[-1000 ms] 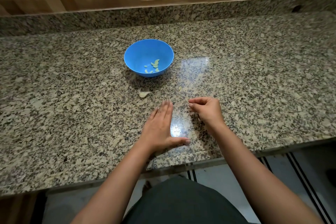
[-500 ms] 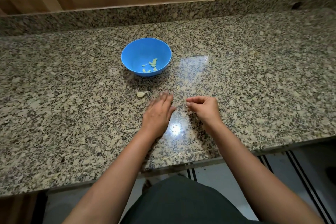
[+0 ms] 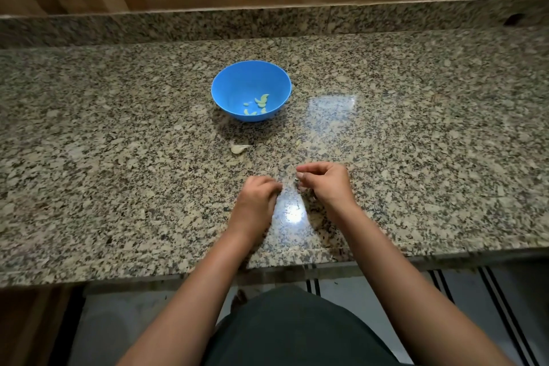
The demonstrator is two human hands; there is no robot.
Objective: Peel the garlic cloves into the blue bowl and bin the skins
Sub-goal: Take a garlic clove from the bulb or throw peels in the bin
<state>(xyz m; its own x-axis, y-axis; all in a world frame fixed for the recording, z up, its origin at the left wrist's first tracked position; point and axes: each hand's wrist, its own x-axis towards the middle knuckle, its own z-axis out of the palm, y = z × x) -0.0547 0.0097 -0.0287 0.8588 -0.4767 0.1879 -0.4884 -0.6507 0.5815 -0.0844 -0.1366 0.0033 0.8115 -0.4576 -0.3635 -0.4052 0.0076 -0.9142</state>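
Garlic cloves [image 3: 258, 104], already peeled and pale green, lie in a small cluster at the bottom of the blue bowl [image 3: 237, 80], which stands on the granite countertop [image 3: 416, 140] toward the back. Between the bowl and the hands, well apart from both, rests one unpeeled clove [image 3: 238, 148] with its papery tail pointing right, and a tiny pale fleck [image 3: 298, 143] to its right may be a scrap of skin, though it is too small to be sure. The left hand [image 3: 258, 198] is curled knuckles-up on the counter with its fingers drawn in, and whether it has gathered anything beneath them cannot be told. The right hand [image 3: 328, 184], just beside it, has thumb and fingers pinched together at the tips; what they pinch, if anything, is hidden against the speckled stone, though loose skin seems the likeliest. Judging by this, the step in hand looks like collecting skins from the counter, with one clove left to peel. No bin is in view, so the next move calls for either carrying the gathered scraps off to it or reaching forward for the remaining clove.
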